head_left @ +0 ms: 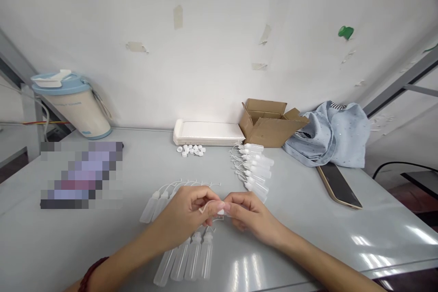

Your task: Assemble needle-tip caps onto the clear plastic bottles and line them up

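My left hand (186, 213) and my right hand (248, 216) meet over the middle of the grey table (308, 219), both pinched on one small clear plastic bottle (222, 212) with a thin white tether loop. Below my hands lie several clear bottles in a row (188, 260). More of them lie to the left behind my left hand (155, 204). Another group of bottles with white tips (255, 169) lies further back on the right. A small heap of white caps (190, 150) sits near the back.
A stack of white trays (207, 133) and an open cardboard box (268, 123) stand against the wall. A blue cloth (333, 134) and a phone (338, 187) lie at right. A white and blue container (77, 105) stands at back left.
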`<action>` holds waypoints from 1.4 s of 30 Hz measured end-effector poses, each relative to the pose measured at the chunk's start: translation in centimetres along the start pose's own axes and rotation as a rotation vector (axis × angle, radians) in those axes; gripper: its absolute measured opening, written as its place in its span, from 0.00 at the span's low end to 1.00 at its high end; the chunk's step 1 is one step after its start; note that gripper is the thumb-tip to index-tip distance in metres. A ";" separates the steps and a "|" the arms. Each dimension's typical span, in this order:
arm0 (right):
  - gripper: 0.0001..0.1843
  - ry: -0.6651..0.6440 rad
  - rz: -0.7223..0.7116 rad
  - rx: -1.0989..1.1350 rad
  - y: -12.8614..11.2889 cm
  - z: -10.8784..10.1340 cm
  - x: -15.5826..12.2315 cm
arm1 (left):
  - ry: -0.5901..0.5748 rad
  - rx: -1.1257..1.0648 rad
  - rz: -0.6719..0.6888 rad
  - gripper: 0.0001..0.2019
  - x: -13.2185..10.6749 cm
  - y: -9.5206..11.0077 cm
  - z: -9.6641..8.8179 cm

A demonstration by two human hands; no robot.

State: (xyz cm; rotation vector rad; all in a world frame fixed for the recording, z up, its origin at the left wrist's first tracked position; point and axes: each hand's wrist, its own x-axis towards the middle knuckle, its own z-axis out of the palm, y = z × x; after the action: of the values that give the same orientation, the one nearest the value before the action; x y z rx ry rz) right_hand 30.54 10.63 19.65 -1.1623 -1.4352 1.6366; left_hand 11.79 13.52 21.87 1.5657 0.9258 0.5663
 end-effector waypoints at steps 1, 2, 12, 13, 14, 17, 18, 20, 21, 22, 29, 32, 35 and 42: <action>0.20 0.005 -0.013 -0.033 0.0 0.0 -0.1 | -0.016 -0.052 -0.025 0.14 0.0 0.1 0.0; 0.20 0.011 -0.025 -0.062 -0.1 0.0 -0.1 | -0.026 -0.096 -0.044 0.15 0.1 0.1 -0.1; 0.22 0.008 -0.051 -0.036 0.0 -0.1 -0.1 | -0.193 -0.163 -0.127 0.17 0.1 0.2 0.0; 0.23 0.006 -0.042 -0.001 0.1 0.0 0.0 | -0.196 -0.140 -0.124 0.17 0.1 0.2 0.0; 0.24 0.007 -0.030 0.028 0.1 0.0 0.0 | -0.182 -0.087 -0.104 0.17 0.0 0.2 0.0; 0.25 0.022 0.017 0.044 0.3 0.1 0.2 | -0.057 0.241 0.124 0.12 -0.2 -0.5 0.2; 0.25 0.027 0.030 0.038 0.2 0.0 0.3 | -0.014 0.362 0.235 0.10 -0.2 -0.9 0.2; 0.25 0.032 0.054 0.035 0.1 -0.1 0.4 | 0.039 0.538 0.431 0.09 -0.3 -1.7 0.4; 0.25 0.031 0.066 0.041 0.0 -0.1 0.4 | 0.046 0.587 0.495 0.09 -0.4 -2.1 0.4; 0.25 0.026 0.079 0.052 0.0 -0.2 0.4 | 0.046 0.619 0.540 0.09 -0.4 -2.4 0.5; 0.24 0.039 0.081 -0.033 0.0 -0.3 0.4 | 0.048 0.492 0.376 0.07 -0.2 -1.6 0.8; 0.20 0.117 -0.042 -0.236 -0.1 -0.2 0.3 | 0.034 0.363 0.204 0.10 -0.1 -0.7 0.5; 0.15 0.167 -0.166 -0.369 -0.5 -0.2 0.0 | 0.043 0.211 0.103 0.12 -0.1 -0.3 0.2; 0.13 0.175 -0.253 -0.410 -0.9 -0.3 -0.4 | 0.137 0.280 0.231 0.18 0.0 -0.7 -0.3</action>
State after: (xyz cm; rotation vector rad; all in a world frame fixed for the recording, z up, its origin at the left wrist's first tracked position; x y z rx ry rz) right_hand 30.91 10.54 20.64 -1.2458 -1.7694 1.0706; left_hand 11.39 13.70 21.23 1.9208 0.9644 0.7380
